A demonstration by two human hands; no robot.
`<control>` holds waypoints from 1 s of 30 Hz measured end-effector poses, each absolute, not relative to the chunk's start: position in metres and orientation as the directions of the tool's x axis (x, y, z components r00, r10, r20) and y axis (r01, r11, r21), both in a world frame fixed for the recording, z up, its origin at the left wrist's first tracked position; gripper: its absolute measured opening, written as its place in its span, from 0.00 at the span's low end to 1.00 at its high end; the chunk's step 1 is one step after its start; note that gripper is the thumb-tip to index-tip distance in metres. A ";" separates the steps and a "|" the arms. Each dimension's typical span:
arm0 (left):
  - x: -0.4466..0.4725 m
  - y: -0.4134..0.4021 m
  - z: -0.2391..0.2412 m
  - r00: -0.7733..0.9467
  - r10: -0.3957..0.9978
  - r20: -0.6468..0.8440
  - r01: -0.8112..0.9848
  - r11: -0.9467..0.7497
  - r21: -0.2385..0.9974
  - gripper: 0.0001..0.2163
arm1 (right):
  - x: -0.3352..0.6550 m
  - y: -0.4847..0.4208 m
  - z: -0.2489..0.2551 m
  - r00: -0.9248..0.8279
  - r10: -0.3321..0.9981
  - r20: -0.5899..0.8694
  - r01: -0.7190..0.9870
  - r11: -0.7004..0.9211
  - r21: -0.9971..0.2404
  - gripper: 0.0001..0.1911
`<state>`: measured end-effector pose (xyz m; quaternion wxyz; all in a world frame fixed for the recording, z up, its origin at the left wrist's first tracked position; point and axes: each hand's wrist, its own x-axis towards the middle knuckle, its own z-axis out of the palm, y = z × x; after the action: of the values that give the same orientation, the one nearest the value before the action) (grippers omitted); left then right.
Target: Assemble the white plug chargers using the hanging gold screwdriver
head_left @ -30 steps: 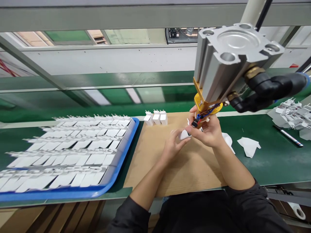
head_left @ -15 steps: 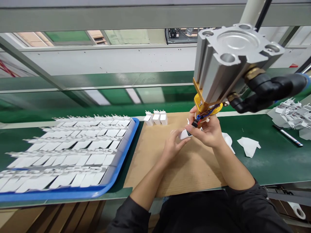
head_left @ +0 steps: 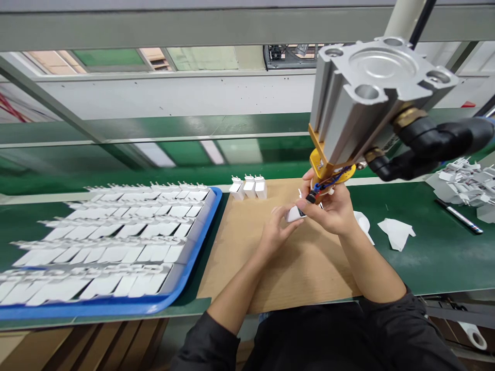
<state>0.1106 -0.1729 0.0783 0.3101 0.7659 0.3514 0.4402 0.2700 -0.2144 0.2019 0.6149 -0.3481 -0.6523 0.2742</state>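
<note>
Both my hands meet over a cardboard sheet (head_left: 294,268), just under a hanging metal cylinder (head_left: 363,98) with a yellow base. My left hand (head_left: 276,232) pinches a small white plug part (head_left: 294,214) from the left. My right hand (head_left: 332,208) is closed round the same part's far end, close to the cylinder's yellow nose and its red and blue wires. Three white plug parts (head_left: 249,187) stand upright in a row at the cardboard's back edge.
A blue tray (head_left: 193,268) at the left holds rows of several white plug parts. White paper scraps (head_left: 396,232) lie on the green belt at the right, with a pen (head_left: 458,216) and a heap of white parts (head_left: 464,185) beyond. Black hoses run right from the cylinder.
</note>
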 end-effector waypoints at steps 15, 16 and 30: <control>0.111 -0.174 0.081 0.368 0.824 0.431 0.271 -0.538 0.798 0.19 | 0.271 -0.214 0.202 -0.018 0.764 0.645 0.098 0.643 -0.759 0.09; 0.111 -0.174 0.081 0.368 0.826 0.426 0.270 -0.534 0.801 0.19 | 0.271 -0.214 0.203 -0.020 0.765 0.644 0.099 0.642 -0.760 0.09; 0.115 -0.167 0.073 0.391 0.893 0.221 0.140 -0.295 0.945 0.24 | 0.274 -0.215 0.204 0.007 0.781 0.625 0.182 0.614 -0.768 0.18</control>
<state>0.1152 -0.1675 0.0735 0.4624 0.6941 0.3723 0.4073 0.2737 -0.2145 0.2044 0.6088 -0.3643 -0.6605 0.2458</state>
